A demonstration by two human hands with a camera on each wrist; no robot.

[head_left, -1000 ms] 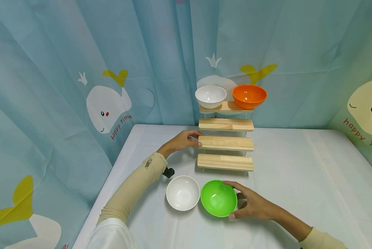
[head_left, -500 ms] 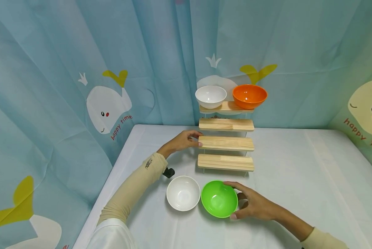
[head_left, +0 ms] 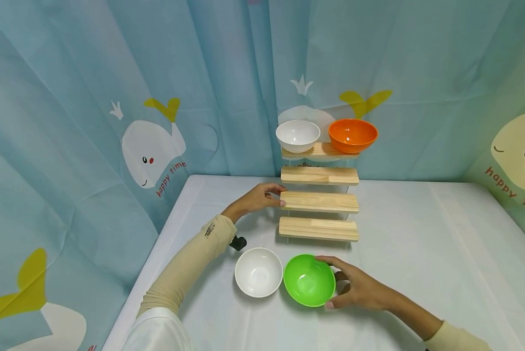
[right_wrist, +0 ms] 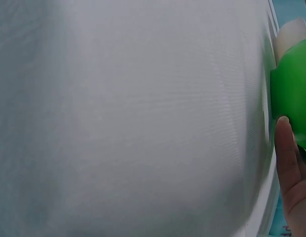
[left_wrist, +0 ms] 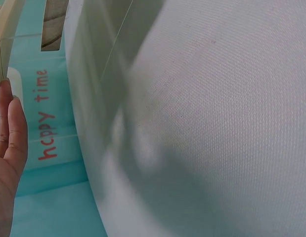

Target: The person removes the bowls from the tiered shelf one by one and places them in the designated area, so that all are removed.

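Observation:
A green bowl [head_left: 309, 280] stands on the white-covered table, and my right hand [head_left: 359, 287] grips it from the right, thumb at the near side and fingers at the far rim. In the right wrist view, fingertips press against the outer wall of the green bowl [right_wrist: 293, 94]. My left hand [head_left: 257, 198] holds the left end of the second-lowest board of a stepped wooden rack [head_left: 319, 201], thumb at its front edge. The left wrist view shows the left hand [left_wrist: 9, 143] at the board's edge. Close beside the green bowl's left side sits a white bowl [head_left: 259, 272].
On the rack's top board rest another white bowl [head_left: 297, 136] at left and an orange bowl [head_left: 352, 136] at right. A light blue printed curtain [head_left: 236, 87] hangs behind the table [head_left: 420, 243]. A small black object [head_left: 238, 243] shows by the left wrist.

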